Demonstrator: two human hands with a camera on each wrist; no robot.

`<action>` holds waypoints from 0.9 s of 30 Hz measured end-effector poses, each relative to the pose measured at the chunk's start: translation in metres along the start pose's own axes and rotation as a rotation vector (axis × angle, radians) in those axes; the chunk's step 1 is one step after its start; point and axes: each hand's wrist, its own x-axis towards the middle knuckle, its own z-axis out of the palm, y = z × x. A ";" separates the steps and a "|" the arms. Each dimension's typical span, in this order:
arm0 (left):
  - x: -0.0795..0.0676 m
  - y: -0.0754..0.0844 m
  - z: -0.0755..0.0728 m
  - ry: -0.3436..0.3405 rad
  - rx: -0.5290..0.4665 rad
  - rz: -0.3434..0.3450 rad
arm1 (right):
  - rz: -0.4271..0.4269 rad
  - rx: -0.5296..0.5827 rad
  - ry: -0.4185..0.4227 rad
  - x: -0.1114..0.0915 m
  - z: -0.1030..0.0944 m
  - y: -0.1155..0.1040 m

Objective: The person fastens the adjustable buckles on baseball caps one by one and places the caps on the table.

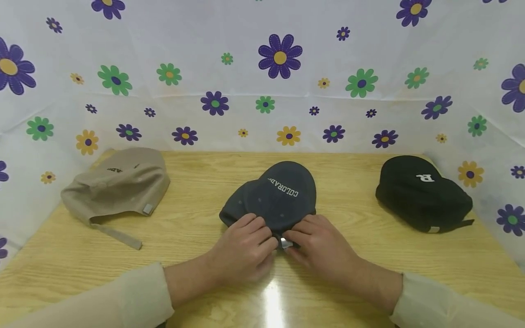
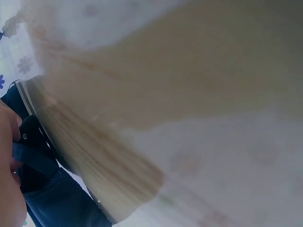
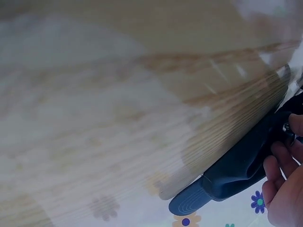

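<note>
A navy baseball cap (image 1: 280, 200) with white COLORADO lettering lies mid-table, its back strap side toward me. My left hand (image 1: 246, 250) pinches the strap end at the cap's rear edge, fingers curled. Opposite it, my right hand (image 1: 324, 241) grips the strap by its silver buckle (image 1: 285, 243). The left wrist view catches the cap's dark blue fabric (image 2: 66, 203) and strap beside the left fingers. In the right wrist view, the brim (image 3: 189, 198) points away from the right hand (image 3: 289, 189). The strap's exact threading is hidden by the fingers.
A beige cap (image 1: 123, 187) with its strap hanging loose lies at the left of the wooden table (image 1: 197, 182). At the right sits a black cap (image 1: 418, 196) with a white letter. A flower-print cloth (image 1: 246, 41) surrounds the table's back and sides.
</note>
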 end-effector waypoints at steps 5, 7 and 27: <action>0.000 0.001 0.000 -0.018 -0.050 -0.002 | -0.018 0.003 0.028 -0.001 0.002 0.001; 0.000 0.001 0.000 -0.018 -0.062 -0.005 | -0.018 0.008 0.028 -0.001 0.002 0.000; 0.001 0.001 -0.001 -0.022 -0.078 -0.017 | -0.002 0.036 0.004 0.000 0.000 -0.001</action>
